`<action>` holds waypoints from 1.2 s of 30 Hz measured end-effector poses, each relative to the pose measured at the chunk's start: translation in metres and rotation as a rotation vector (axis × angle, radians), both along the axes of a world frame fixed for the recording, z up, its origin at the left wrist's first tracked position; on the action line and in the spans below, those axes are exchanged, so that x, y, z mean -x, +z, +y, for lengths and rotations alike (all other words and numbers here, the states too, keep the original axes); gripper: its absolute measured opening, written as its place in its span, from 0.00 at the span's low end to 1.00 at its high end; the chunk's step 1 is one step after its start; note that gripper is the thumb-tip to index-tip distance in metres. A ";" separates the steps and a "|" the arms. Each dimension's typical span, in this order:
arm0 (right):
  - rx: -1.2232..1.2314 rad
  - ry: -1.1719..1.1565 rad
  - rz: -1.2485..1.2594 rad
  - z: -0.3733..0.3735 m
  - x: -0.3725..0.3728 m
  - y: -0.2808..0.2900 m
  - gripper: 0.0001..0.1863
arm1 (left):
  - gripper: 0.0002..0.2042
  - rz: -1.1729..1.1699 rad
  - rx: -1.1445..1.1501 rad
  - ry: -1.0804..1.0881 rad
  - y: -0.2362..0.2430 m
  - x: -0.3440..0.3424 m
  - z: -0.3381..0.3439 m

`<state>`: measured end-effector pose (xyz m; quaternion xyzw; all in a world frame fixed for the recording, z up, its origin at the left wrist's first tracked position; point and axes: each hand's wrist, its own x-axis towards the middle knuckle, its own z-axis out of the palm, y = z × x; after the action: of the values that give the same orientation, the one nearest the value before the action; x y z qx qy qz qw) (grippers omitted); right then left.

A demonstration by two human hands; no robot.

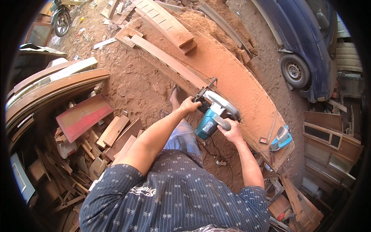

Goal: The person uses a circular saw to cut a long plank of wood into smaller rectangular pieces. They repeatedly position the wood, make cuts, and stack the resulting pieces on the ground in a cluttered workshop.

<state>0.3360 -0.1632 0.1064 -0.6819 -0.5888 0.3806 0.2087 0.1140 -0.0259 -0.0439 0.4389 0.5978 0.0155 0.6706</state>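
Observation:
A teal and silver circular saw (208, 123) rests at the near edge of a long workbench (235, 79) coated in orange sawdust. My right hand (232, 132) is wrapped round its grey rear handle. At the saw's front left, the fingers of my left hand (190, 105) close on the dark base and front part; the exact grip is partly hidden. A long, narrow timber board (166, 58) runs from the saw toward the far left along the bench edge. The saw hides its near end, and I cannot tell whether the blade touches it.
A teal power tool, likely a planer (281, 138), sits at the bench's right end. A thick notched timber (164, 23) lies on the far part. Wood offcuts (112, 131) pile up at left. A power cord (228, 166) trails below. A dark blue vehicle (305, 46) stands right.

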 end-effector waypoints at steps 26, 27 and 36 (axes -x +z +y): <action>-0.026 0.023 -0.008 0.036 0.029 -0.008 0.14 | 0.22 -0.074 0.025 0.154 0.010 0.033 0.029; -0.024 0.023 -0.006 0.038 0.031 -0.007 0.14 | 0.22 -0.079 0.025 0.156 0.010 0.035 0.032; -0.034 0.033 0.006 0.062 0.054 -0.010 0.12 | 0.19 -0.104 0.028 0.144 0.016 0.060 0.056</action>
<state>0.2822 -0.1007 0.0963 -0.6674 -0.6056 0.3759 0.2157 0.0539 0.0299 -0.0283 0.3838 0.5926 0.0781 0.7039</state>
